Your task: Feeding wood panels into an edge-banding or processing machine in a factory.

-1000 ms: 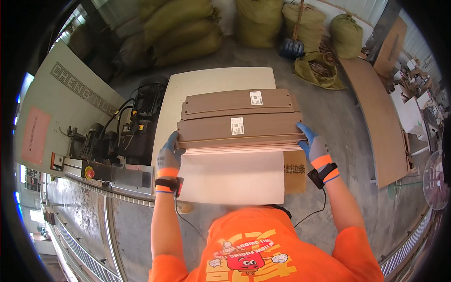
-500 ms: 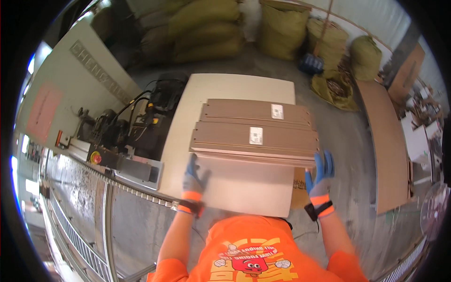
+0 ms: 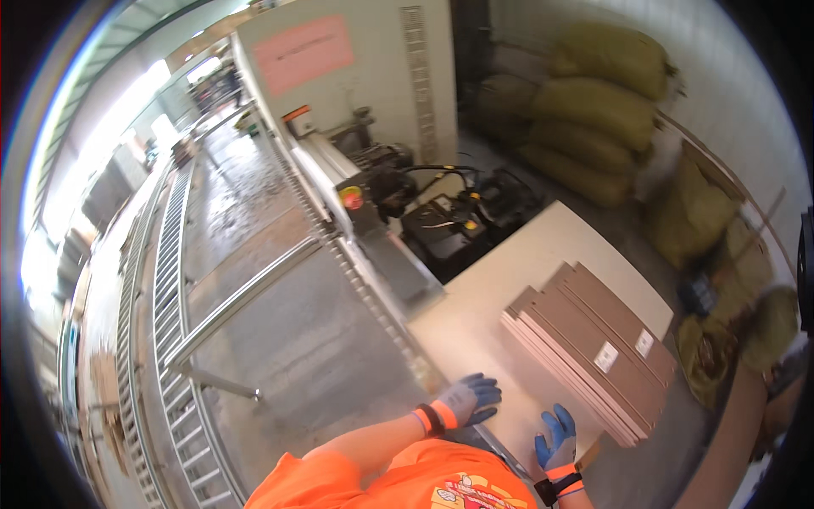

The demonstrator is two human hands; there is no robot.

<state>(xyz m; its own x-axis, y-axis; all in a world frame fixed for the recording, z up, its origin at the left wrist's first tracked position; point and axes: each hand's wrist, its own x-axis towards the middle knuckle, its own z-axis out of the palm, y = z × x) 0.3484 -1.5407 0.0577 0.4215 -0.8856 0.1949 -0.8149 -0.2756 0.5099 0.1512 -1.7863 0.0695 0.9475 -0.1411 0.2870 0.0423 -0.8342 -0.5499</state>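
Note:
Two side-by-side stacks of brown boards (image 3: 560,343) lie on a pale, cream-topped table (image 3: 449,339), each with a white label (image 3: 605,357) on top. My left hand (image 3: 471,401), in a grey and blue glove, hovers at the table's near edge with its fingers stretched and nothing in them. To its right, my right hand (image 3: 557,439) wears a matching glove, its fingers apart and empty. It is nearest the front side of the closer stack, and a gap shows between them.
Beyond the table's left side stands a machine with black motors (image 3: 441,225) and a red button (image 3: 351,198). A metal rail (image 3: 246,297) and roller conveyors (image 3: 170,280) run along the left. Stuffed green sacks (image 3: 593,110) are piled at the back.
My view has swung to the left, bringing the conveyors into sight. Both hands have come away from the board stack, where the right one was at its corner. The stacks remain on the table.

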